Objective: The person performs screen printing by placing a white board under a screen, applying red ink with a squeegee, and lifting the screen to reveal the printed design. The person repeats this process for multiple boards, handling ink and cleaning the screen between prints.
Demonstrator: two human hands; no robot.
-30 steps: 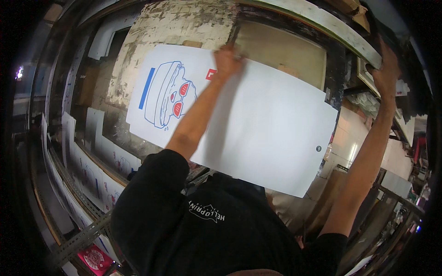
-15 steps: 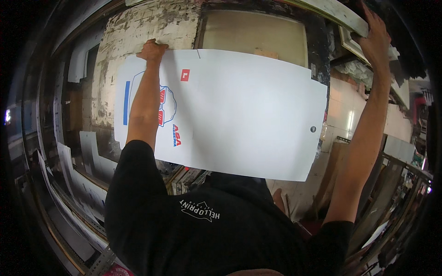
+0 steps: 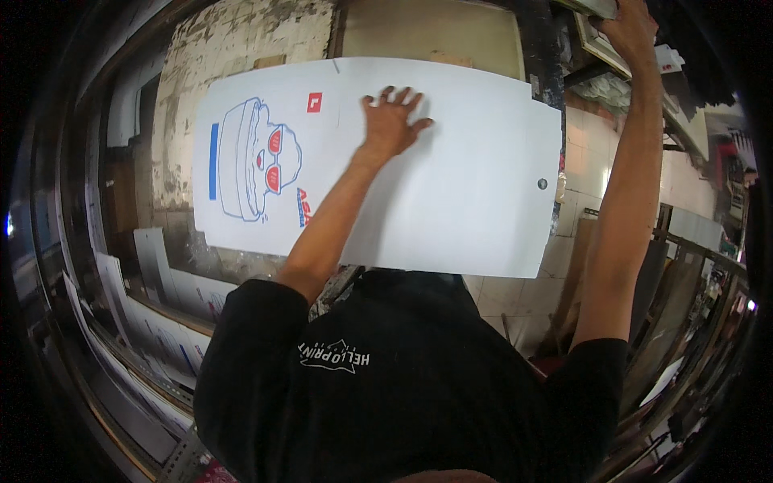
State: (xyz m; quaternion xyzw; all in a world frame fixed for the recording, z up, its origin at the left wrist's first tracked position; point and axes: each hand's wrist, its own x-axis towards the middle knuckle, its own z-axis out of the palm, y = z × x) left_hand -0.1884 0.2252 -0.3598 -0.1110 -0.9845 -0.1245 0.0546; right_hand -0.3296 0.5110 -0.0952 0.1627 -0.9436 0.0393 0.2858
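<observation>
A large flat white sheet (image 3: 451, 185) with notched corners lies across the work surface before me. Its left part bears a blue outline drawing with red glasses (image 3: 258, 161) and a small red square (image 3: 315, 102); a dark round spot (image 3: 542, 184) marks its right end. My left hand (image 3: 392, 125) is open, fingers spread, over the upper middle of the sheet, casting a shadow on it. Whether the palm presses down is hard to tell. At the upper right my right hand (image 3: 630, 30) is closed round the end of a pale bar (image 3: 592, 6), which the picture's edge partly cuts off.
Behind the sheet are a paint-stained board (image 3: 241, 36) and a framed pale panel (image 3: 427, 32). White panels (image 3: 153, 258) stand in a rack at the left. Boards (image 3: 684, 298) lean together at the right, beside a tiled floor (image 3: 592, 145).
My left hand has left the sheet's upper left edge and moved right, fingers spreading, uncovering the drawing. My right hand and the bar have shifted up in view, as has the sheet.
</observation>
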